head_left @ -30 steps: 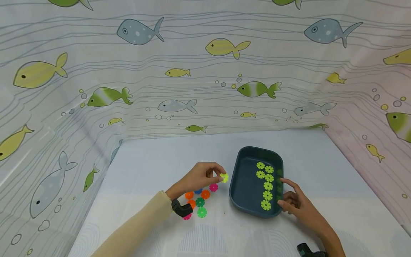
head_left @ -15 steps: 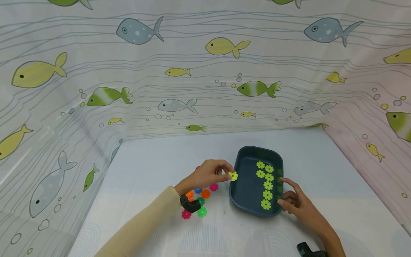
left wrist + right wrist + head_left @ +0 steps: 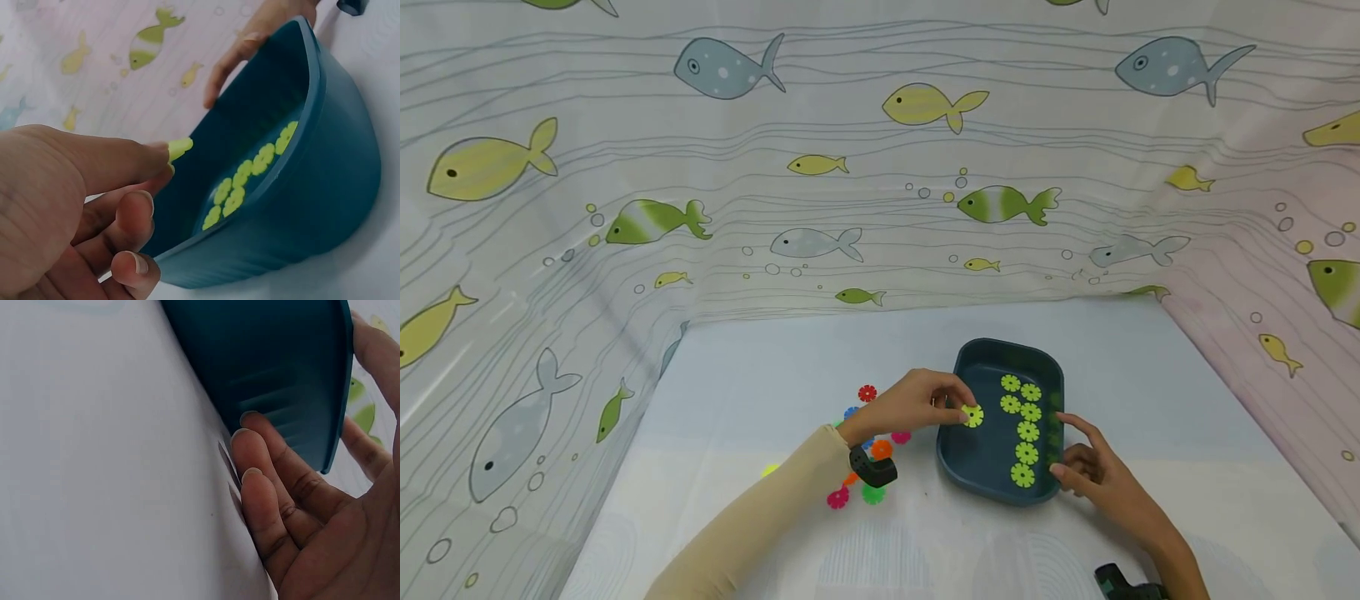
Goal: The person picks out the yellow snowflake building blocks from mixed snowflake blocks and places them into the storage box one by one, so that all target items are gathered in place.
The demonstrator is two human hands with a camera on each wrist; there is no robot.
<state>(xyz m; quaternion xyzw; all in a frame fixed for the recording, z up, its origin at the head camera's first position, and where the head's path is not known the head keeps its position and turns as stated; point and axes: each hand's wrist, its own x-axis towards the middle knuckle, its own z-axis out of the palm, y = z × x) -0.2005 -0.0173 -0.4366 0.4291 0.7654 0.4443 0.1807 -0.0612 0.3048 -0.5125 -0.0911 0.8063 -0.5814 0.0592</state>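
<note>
A yellow-green flower-shaped plastic disc (image 3: 973, 416) is pinched between the thumb and forefinger of my left hand (image 3: 919, 407). The hand reaches over the left part of a dark teal tray (image 3: 977, 479), and the disc is held up inside its rim. In the left wrist view the same disc (image 3: 179, 148) shows edge-on at the fingertips. Several matching yellow-green discs (image 3: 1027, 431) lie in the tray, in a bent row. My right hand (image 3: 1097, 479) holds the tray's right side, thumb and forefinger at the rim. Its other fingers (image 3: 257, 503) bend low against the outer wall.
Left of the tray, partly under my left forearm, lie loose discs in several colours, among them a red one (image 3: 867, 392), a pink one (image 3: 838, 497) and a green one (image 3: 874, 493). A fish-patterned curtain (image 3: 820, 200) rises behind the white table (image 3: 760, 358).
My left hand has carried the yellow-green disc rightward, from beside the tray to over its inside. More loose discs show behind the forearm. My right hand has stayed at the tray's side.
</note>
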